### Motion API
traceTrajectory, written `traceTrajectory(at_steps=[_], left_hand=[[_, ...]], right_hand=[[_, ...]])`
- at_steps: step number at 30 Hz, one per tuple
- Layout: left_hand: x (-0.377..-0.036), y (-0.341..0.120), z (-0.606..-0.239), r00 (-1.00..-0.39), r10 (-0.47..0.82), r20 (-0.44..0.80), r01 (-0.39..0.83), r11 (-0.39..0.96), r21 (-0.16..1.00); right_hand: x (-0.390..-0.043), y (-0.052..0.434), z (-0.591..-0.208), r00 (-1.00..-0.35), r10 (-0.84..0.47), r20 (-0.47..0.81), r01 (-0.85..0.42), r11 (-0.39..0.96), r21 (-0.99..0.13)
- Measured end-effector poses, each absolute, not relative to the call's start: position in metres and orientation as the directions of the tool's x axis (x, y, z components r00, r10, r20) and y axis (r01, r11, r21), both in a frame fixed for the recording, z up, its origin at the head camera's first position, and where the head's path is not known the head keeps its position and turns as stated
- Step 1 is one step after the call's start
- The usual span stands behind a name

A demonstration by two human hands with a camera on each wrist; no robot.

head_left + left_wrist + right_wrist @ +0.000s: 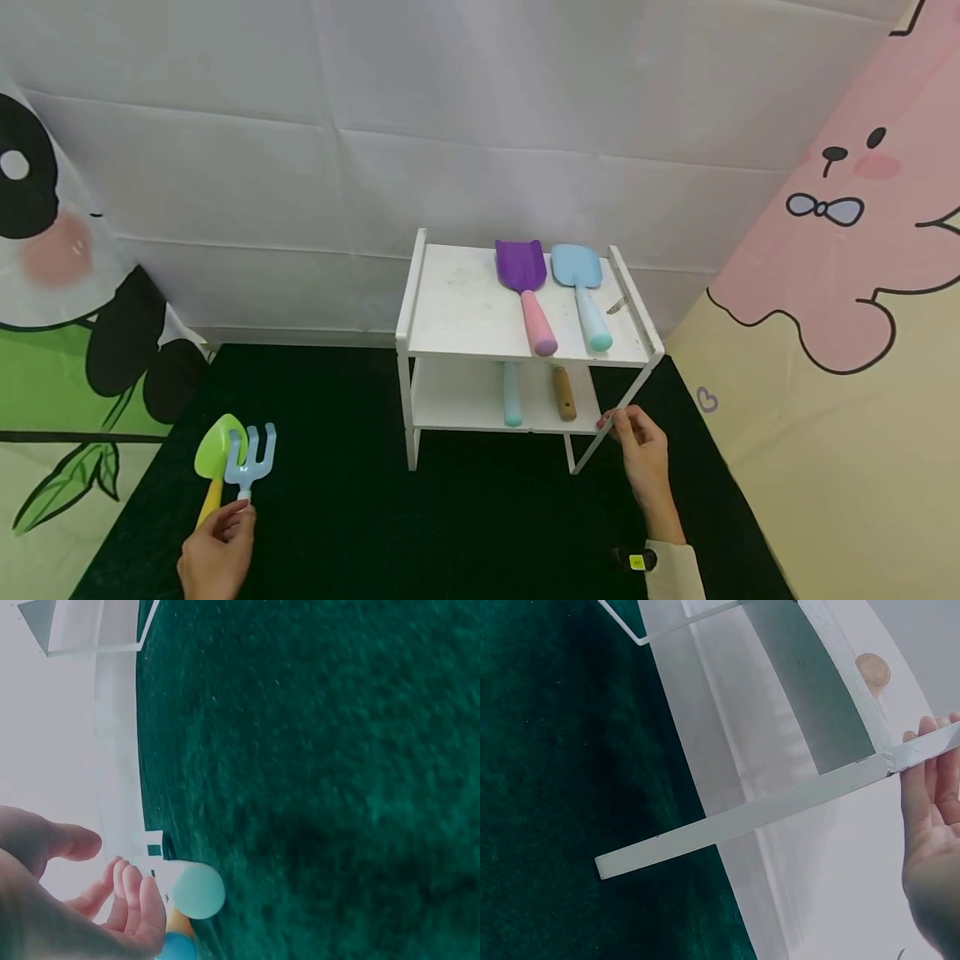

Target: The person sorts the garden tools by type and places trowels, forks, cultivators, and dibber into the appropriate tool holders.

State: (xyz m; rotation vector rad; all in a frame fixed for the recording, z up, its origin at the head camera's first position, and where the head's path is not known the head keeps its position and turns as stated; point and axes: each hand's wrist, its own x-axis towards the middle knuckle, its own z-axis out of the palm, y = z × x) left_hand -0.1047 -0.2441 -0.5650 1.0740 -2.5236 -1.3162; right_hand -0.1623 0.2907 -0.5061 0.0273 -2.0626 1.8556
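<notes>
A white two-tier rack [450,317] stands on the dark green cloth. My right hand [641,446] grips its right front leg [742,817] at lower shelf height, fingers around the bar. Lower left, my left hand [217,554] is by the handles of a light blue garden fork [251,462] and a green trowel [216,446] with a yellow handle. In the left wrist view its thumb stands apart from the loosely bent fingers [135,900], beside the fork's teal handle end [199,891]. The fork's tines overlap the trowel blade in the head view.
On the upper shelf lie a purple shovel [522,267] with a pink handle and a light blue shovel [577,267]. A teal handle [512,396] and a brown handle [564,393] show on the lower shelf. White cloth [300,183] hangs behind; printed panels flank both sides.
</notes>
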Motion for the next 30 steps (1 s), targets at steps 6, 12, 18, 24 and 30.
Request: traceTrajectory(at_steps=[6,12,18,24,30], left_hand=[[-0.104,-0.254,-0.569,-0.749,-0.627,-0.215,-0.550,0.407,0.730],[-0.103,-0.258,-0.569,-0.778,-0.587,-0.223,-0.538,0.440,0.719],[-0.104,-0.263,-0.571,-0.794,-0.544,-0.270,-0.561,0.487,0.670],[-0.107,-0.264,-0.572,-0.804,-0.514,-0.299,-0.572,0.532,0.624],[-0.109,-0.267,-0.574,-0.814,-0.494,-0.305,-0.565,0.551,0.614]], right_hand=[[-0.163,0.291,-0.505,-0.934,0.222,0.282,-0.254,0.145,-0.956],[-0.162,0.291,-0.505,-0.933,0.221,0.283,-0.257,0.140,-0.956],[-0.161,0.290,-0.504,-0.932,0.221,0.287,-0.262,0.135,-0.956],[-0.161,0.290,-0.504,-0.930,0.216,0.298,-0.274,0.137,-0.952],[-0.162,0.291,-0.506,-0.928,0.226,0.296,-0.268,0.147,-0.952]])
